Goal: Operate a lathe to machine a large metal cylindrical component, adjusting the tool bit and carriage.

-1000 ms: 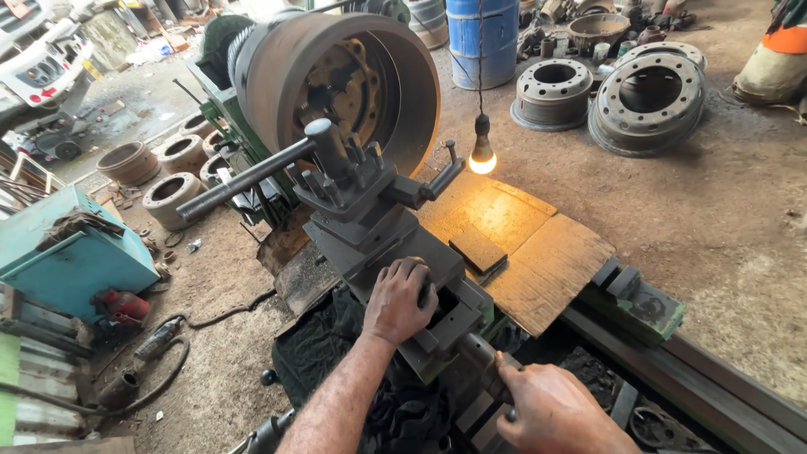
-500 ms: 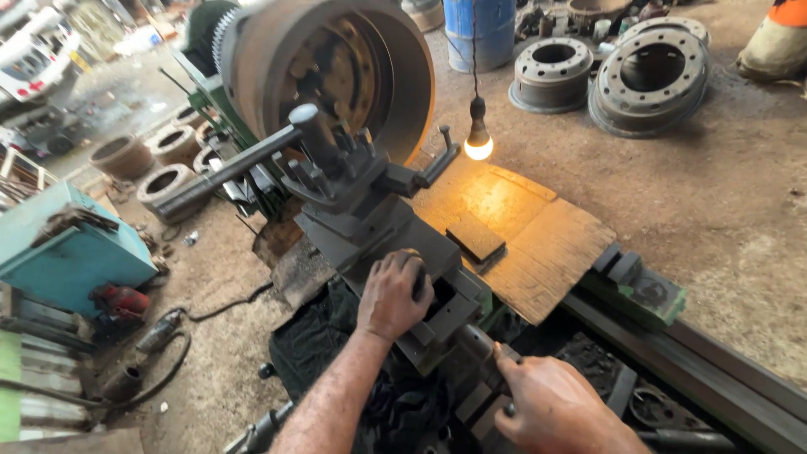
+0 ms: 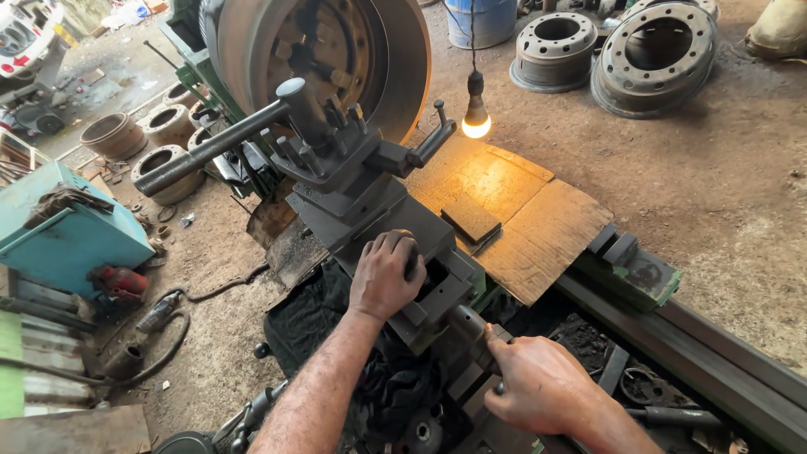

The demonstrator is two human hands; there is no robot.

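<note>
Workshop floor of packed dirt (image 3: 714,193), littered with metal parts, surrounds a large lathe (image 3: 639,277) set on its long bed. Fingers of the left hand (image 3: 385,276) curl down over the top of the grey carriage slide (image 3: 395,227), gripping a dark knob there that is mostly hidden beneath the palm. Right hand (image 3: 538,388) sits at the near end of the slide, fingers wrapped round the cylindrical crank handle (image 3: 467,326), thumb along its side. Ahead of the left hand, the tool post (image 3: 336,155) carries a long boring bar (image 3: 214,147) pointing toward the left edge of the lathe. Beyond it a large brake drum (image 3: 336,59) is mounted on the chuck. A lit bulb (image 3: 476,124) hangs just beside the drum, above cardboard sheets (image 3: 521,219) on the floor. Wheel rims (image 3: 651,50) lie well apart at the far right; smaller drums (image 3: 143,139) lie at the far left, near a teal cabinet (image 3: 71,240).
</note>
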